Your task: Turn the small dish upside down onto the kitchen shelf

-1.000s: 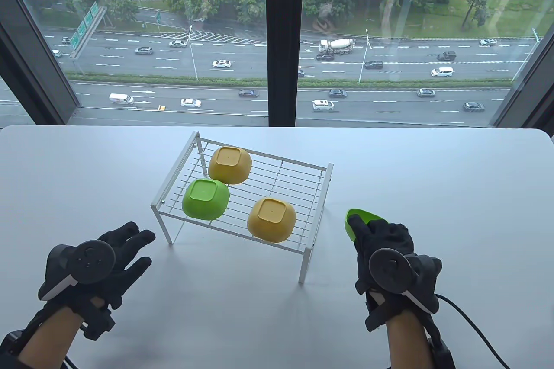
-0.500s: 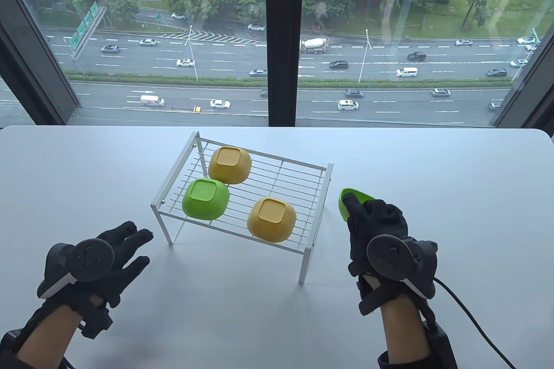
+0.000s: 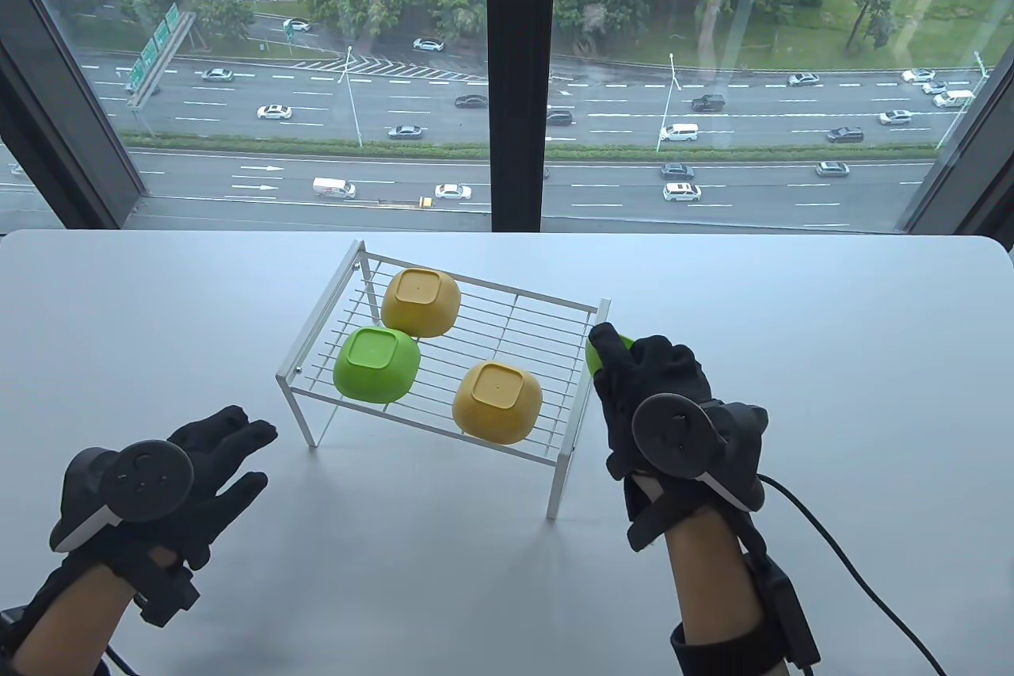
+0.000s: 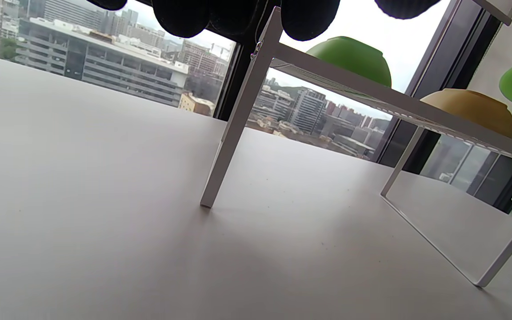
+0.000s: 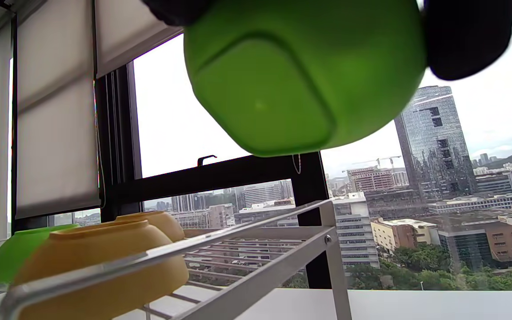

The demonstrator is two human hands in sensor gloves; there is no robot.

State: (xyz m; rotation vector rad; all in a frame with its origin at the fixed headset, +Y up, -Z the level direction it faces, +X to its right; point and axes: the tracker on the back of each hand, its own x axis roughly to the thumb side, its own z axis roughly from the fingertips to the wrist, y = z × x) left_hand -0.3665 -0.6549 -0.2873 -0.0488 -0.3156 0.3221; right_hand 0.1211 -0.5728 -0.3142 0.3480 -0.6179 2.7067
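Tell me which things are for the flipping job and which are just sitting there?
For the job:
green dish in the right hand
shelf

Just there:
left hand, holding nothing
two yellow dishes and another green one, upside down on the shelf
table

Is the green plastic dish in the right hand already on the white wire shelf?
No: right hand holds it above the shelf.

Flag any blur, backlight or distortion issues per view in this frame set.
Table view: sharp, even daylight, soft shadows under the shelf; table edge bows slightly. Left wrist view: tilted, bright window behind the shelf; left hand fingers are dark silhouettes at top. Right wrist view: held green dish close and soft, sky blown out white, right hand fingertip blurred.
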